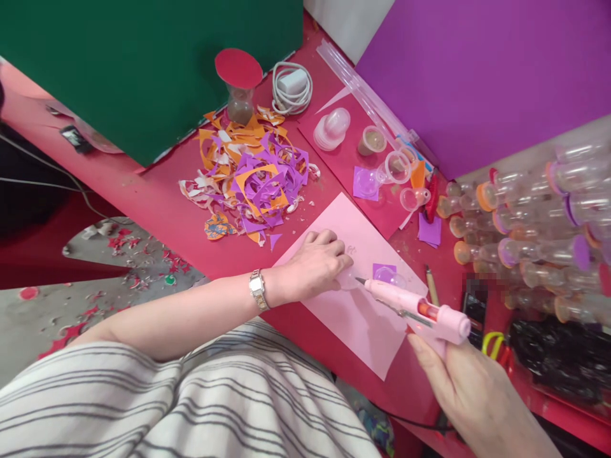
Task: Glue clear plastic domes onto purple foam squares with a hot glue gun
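Right hand grips glue gun; left hand holds clear cup. Nozzle near fingers: a slip could burn.

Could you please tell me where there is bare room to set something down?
The lower part of the pink sheet, below the left hand and glue gun, looks bare, as does the red tabletop left of the paper scraps. It is crowded at those scraps and far right, where clear plastic cups are stacked.

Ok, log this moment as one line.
left grip: touching clear plastic piece; right grip: holding pink glue gun; nozzle: near piece; below: pink sheet
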